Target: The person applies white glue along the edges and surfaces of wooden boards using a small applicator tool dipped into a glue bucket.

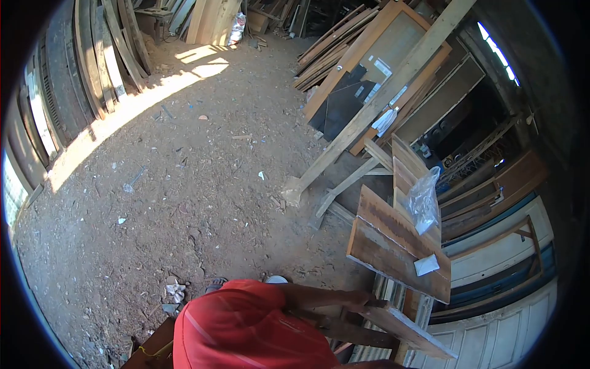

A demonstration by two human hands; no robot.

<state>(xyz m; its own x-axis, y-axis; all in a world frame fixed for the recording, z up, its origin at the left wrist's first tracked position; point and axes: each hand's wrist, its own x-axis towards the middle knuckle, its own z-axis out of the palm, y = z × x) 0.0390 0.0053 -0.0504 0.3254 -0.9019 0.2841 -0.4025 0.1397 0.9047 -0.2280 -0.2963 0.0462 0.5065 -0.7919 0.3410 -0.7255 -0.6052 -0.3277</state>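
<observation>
My left arm reaches out from the red shirt [246, 326] toward the right. At its end, my left hand [356, 299] is closed around the near end of a wooden board [409, 332], which is tilted over the bench. A darker wooden piece [359, 335] lies just below this board, partly hidden by it. My right hand does not show; only a dark strip, perhaps of the arm, is at the bottom edge. Beyond the held board, wide brown planks [393, 246] rest on the bench, with a small white packet [426, 265] on top.
A clear plastic bag [423, 200] lies farther along the bench. A slanting wooden post [375, 111] rises from the dirt floor [184, 203]. Door panels [491, 332] are stacked at right, a brown-framed door [369, 61] leans behind, and long planks [86, 61] line the left wall.
</observation>
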